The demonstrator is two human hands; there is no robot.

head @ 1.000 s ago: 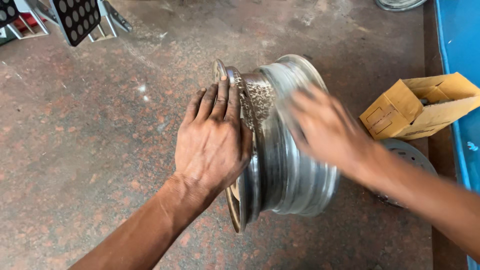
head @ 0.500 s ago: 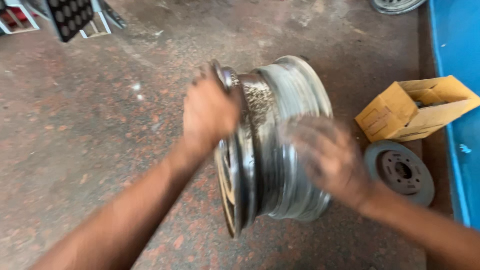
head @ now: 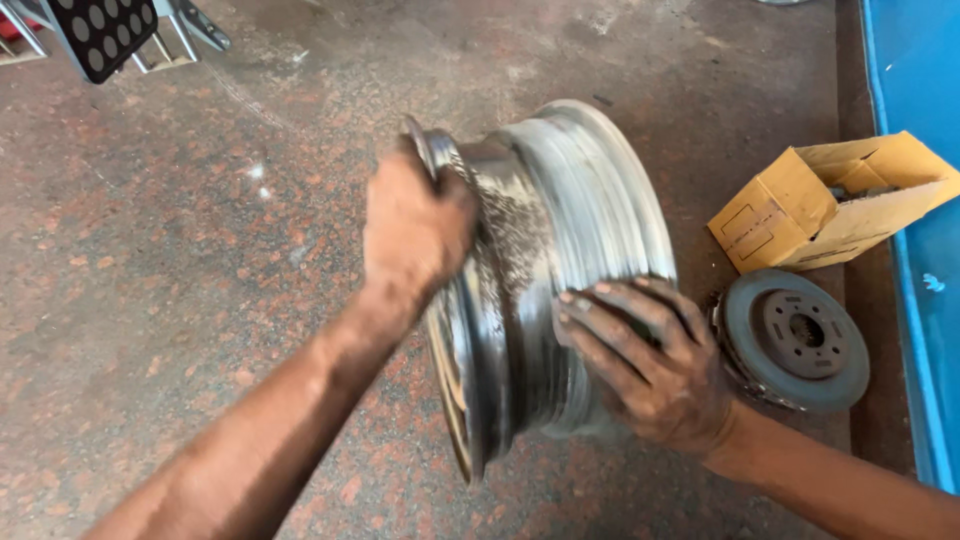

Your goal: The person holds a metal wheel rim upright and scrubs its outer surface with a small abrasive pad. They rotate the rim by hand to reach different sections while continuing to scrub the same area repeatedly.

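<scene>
Stone floor (head: 150, 300); wheel rim (head: 560, 230) between hands

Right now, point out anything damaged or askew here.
The wheel rim stands on edge, its barrel crusted with rough, flaky deposit near the left hand. The right hand is smeared dark. The cardboard box lies tipped open.

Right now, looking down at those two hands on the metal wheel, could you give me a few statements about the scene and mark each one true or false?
1. The wheel rim stands on its edge on the floor. True.
2. The left hand grips the rim's near edge at the top. True.
3. The right hand holds a cloth. False: it lies bare, fingers spread, on the rim's barrel.
4. The cardboard box is closed and taped. False: its flaps stand open.
5. A brake disc lies flat on the floor beside the rim. True.
</scene>
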